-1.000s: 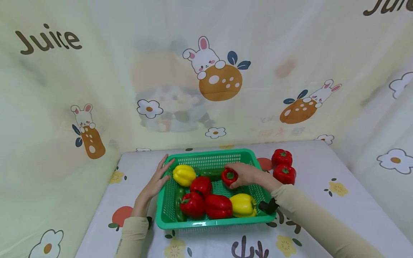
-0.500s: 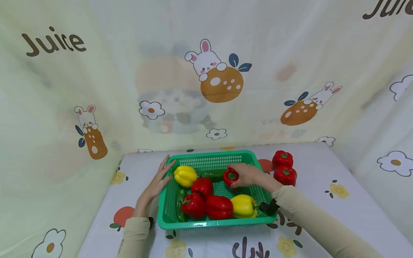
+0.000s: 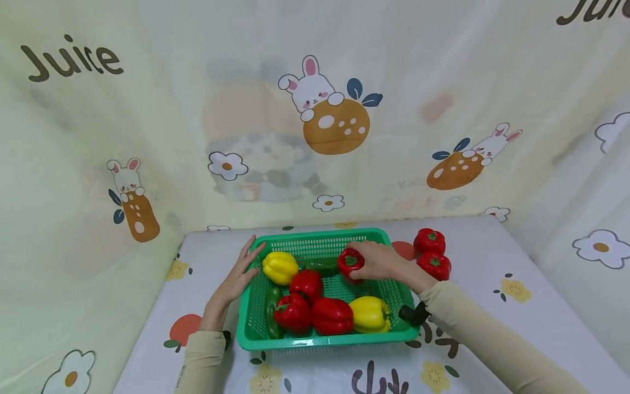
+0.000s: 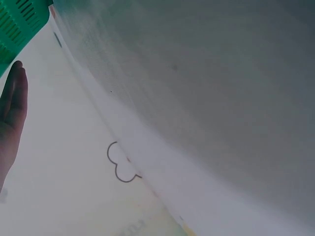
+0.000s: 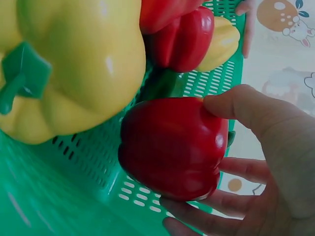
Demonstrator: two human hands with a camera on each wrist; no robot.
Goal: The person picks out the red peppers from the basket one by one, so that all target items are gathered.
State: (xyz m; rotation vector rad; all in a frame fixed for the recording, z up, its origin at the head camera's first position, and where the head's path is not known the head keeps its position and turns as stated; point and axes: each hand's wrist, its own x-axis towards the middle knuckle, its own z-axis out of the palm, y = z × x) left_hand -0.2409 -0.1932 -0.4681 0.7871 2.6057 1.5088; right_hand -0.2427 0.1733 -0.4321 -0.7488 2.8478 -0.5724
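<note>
My right hand (image 3: 379, 260) grips a red bell pepper (image 5: 172, 147) between thumb and fingers, over the right back part of a green plastic basket (image 3: 315, 343). Its green stem faces up in the head view. With straight fingers, my left hand (image 3: 239, 277) rests against the basket's left rim; the left wrist view catches just its edge. Inside lie a yellow bell pepper (image 3: 280, 268) at the back left, another yellow pepper (image 3: 370, 314) at the front right, several red peppers (image 3: 332, 316) between them, and a green cucumber-like vegetable (image 3: 274, 312) along the left wall.
Two more red bell peppers (image 3: 433, 265) stand on the printed tablecloth (image 3: 472, 328), right of the basket. A second long green vegetable (image 3: 322, 266) lies near the basket's back wall. Behind the table hangs a patterned curtain (image 3: 394, 180).
My right hand has risen slightly with the red bell pepper, which has tilted a little. My left hand stays at the basket's left rim.
</note>
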